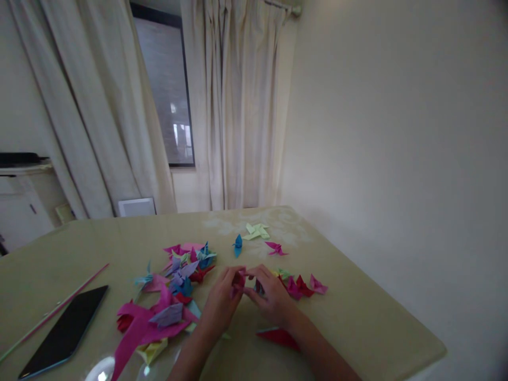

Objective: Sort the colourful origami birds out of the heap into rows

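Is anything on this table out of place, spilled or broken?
Nothing looks spilled or damaged. The paper heap beside the left hand is loose and jumbled, with strays further back. That hand and the right hand pinch a pink paper piece.

The room is dimly lit by daylight from the window (169, 95) between the curtains (234, 106). A small glare is seen on the worktop (357, 312), and edges are bent by lens distortion.

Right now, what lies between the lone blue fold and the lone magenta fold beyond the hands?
A pale green paper fold, set slightly farther back than both; the head view shows it.
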Available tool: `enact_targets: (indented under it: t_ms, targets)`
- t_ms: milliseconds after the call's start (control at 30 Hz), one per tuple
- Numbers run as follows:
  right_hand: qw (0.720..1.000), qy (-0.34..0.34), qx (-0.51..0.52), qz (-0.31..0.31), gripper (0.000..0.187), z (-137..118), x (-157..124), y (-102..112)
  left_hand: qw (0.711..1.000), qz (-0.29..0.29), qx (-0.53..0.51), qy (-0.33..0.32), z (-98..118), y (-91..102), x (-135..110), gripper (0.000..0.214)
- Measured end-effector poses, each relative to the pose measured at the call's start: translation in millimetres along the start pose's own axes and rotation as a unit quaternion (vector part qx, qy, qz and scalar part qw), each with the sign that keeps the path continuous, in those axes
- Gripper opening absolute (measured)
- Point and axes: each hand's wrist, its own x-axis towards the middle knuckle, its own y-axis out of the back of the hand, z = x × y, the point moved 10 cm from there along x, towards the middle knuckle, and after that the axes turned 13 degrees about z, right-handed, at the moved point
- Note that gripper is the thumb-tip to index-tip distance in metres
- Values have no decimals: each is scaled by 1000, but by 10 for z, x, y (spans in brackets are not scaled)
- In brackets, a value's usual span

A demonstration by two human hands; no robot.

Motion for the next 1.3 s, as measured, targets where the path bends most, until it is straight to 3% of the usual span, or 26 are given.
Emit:
enact_targets:
  t_ms: [100,200,333,433,567,700,833,1000,1167,1300]
  targets:
    - [999,8,54,1,23,-78,-20,-40,996,31,-79,-6,110,30,5,49]
    - [997,11,70,18,16,-54,-20,-27,992,63,-107,-6,149,97,29,37]
    - [996,3,62,61,20,32,-5,29,982,73,-173,24,154,127,52,22]
    - [994,-18,81,77,21,56,-2,47,971,69,-221,67,118,91,34,22]
    - [993,-14,83,86,8,16,30,96,957,80,-248,125,-53,30,-9,29]
    - [992,-11,69,102,8,81,268,261,966,120,-178,143,-362,48,87,31]
    - [991,6,27,130,12,141,768,542,989,61,-39,126,-612,-68,383,37]
    - [988,20,-73,137,27,183,1292,736,993,19,55,101,-795,-165,786,50]
    - [993,-8,-69,100,22,393,1378,659,987,-1,110,120,-1063,-341,1098,65]
    - [994,-39,-80,58,14,618,1338,618,981,-29,105,160,-1281,-602,1247,56]
